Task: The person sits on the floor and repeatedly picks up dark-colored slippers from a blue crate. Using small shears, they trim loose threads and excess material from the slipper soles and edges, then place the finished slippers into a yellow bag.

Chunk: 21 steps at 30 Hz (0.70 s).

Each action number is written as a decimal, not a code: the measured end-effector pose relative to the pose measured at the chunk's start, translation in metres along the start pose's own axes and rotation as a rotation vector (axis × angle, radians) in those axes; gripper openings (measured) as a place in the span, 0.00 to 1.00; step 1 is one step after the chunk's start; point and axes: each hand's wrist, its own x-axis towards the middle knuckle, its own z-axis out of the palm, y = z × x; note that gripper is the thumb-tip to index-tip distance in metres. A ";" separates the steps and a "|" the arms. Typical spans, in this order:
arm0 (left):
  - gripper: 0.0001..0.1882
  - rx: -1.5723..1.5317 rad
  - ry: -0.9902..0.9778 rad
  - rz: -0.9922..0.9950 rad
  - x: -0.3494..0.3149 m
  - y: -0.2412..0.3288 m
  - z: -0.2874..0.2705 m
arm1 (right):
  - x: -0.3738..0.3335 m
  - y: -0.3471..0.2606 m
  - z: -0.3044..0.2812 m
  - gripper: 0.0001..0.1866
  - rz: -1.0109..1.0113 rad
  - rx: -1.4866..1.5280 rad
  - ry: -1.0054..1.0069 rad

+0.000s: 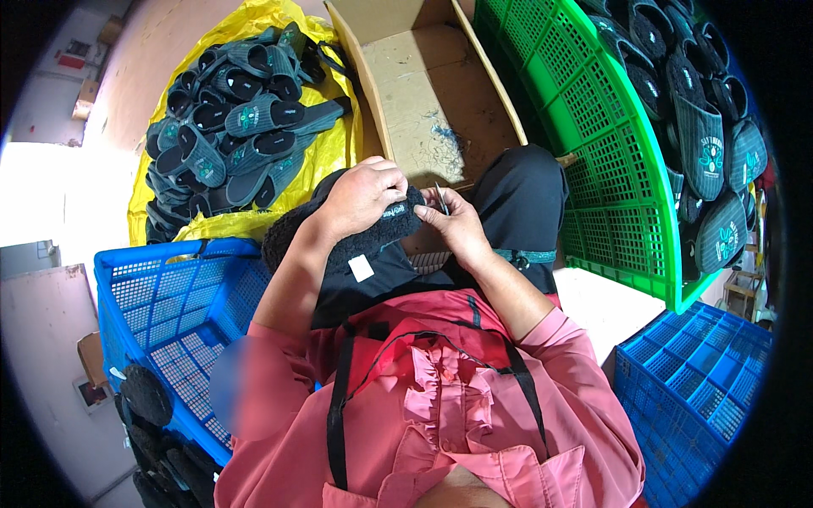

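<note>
My left hand (362, 201) is closed over a black fuzzy slipper (347, 249), held above my lap with its plush side up. Pale lettering runs near its end, and a white square tag (361, 268) hangs against it. In my right hand (456, 225) is a small pointed metal tool (441, 198), pinched in the fingers with its tip up. Only a thin blade of it shows, so its exact kind is hard to tell. My right thumb meets the slipper's end beside the lettering.
An open cardboard box (423, 85) with thread scraps lies ahead. Left of it, a yellow bag (334, 161) holds piled grey slippers (203, 161). A tilted green crate (614, 161) at the right holds more. Blue crates (157, 292) flank me; dark slippers (146, 396) lie at lower left.
</note>
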 end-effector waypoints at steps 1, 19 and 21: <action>0.05 0.014 0.004 -0.019 0.000 0.002 0.002 | 0.002 0.007 -0.002 0.16 -0.194 -0.219 0.048; 0.06 0.070 -0.022 -0.120 0.002 0.005 0.012 | -0.017 -0.023 0.003 0.12 -0.093 -0.654 -0.069; 0.06 0.076 -0.019 -0.118 0.002 0.005 0.012 | -0.016 -0.024 0.004 0.12 -0.104 -0.666 -0.064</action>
